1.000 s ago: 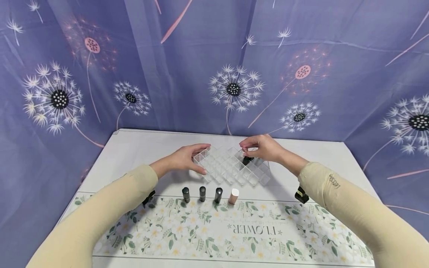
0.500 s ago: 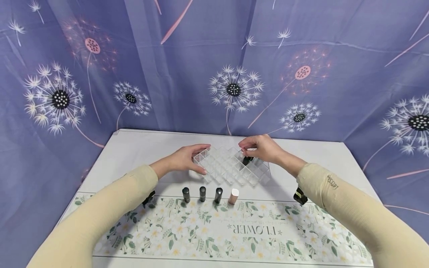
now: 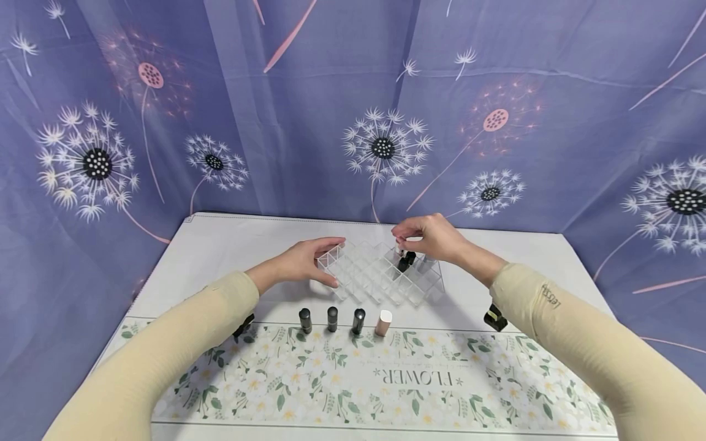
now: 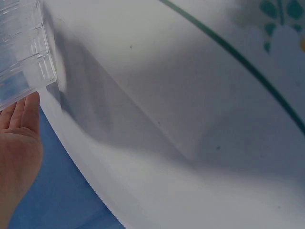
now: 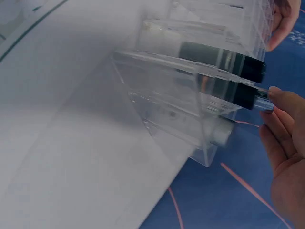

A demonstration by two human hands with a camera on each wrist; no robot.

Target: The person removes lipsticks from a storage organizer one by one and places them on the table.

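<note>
In the head view my left hand (image 3: pixel 300 260) holds the left end of a clear lipstick organizer (image 3: pixel 366 272), thumb at its front and fingers at its back. The left wrist view shows straight fingers (image 4: pixel 31 112) against the organizer's wall (image 4: pixel 28 57). My right hand (image 3: pixel 430 236) is over the right part of the organizer. In the right wrist view its thumb and fingers pinch the silvery end of a dark lipstick tube (image 5: pixel 238 93), whose body sits inside a compartment. Beside it in the organizer are another dark tube (image 5: pixel 250 69) and a pale-ended tube (image 5: pixel 221 131).
In front of the organizer stands a row of lipsticks: several black tubes, one of them a black tube (image 3: pixel 358 321), and a rose-gold tube (image 3: pixel 383 323) at the right end. A floral-printed strip (image 3: pixel 309 380) crosses the white table (image 3: pixel 220 245). A purple curtain (image 3: pixel 303 122) hangs behind.
My right hand has lifted slightly, so more of the silvery end and the black tubes shows beneath the fingertips. The left hand, the organizer and the row of lipsticks stay in place.
</note>
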